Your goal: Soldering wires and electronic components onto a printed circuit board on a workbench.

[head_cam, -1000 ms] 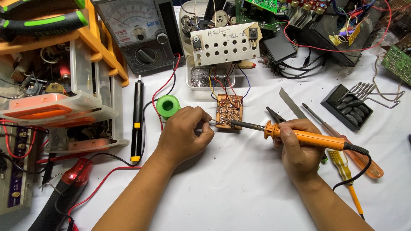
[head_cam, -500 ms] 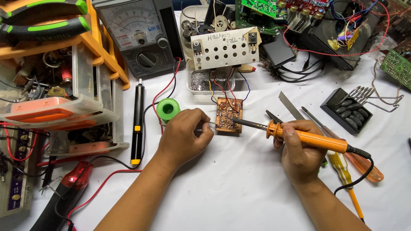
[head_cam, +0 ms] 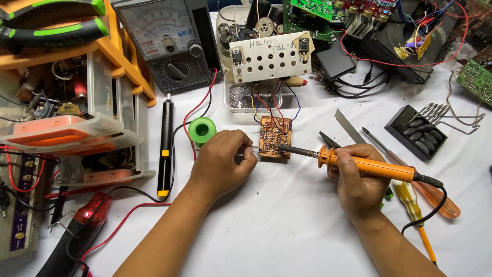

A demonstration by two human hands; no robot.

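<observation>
Head view: a small brown circuit board is seen lying flat near the middle of the white worktop, wired up to a perforated white metal plate toward the far edge. The right hand is closed around the orange handle of a soldering iron, whose tip is laid on the board's lower part. The left hand is curled, with a thin solder wire pinched between thumb and fingertips and pointed at the board's left edge; contact with the joint cannot be told. A green solder spool is placed just beside the left hand, a black desoldering pump further left, a multimeter at the far edge. Risks judged: the loose board could be shoved by the tip, neighbouring pads bridged by excess solder, and left fingertips burned because the wire is held short.
</observation>
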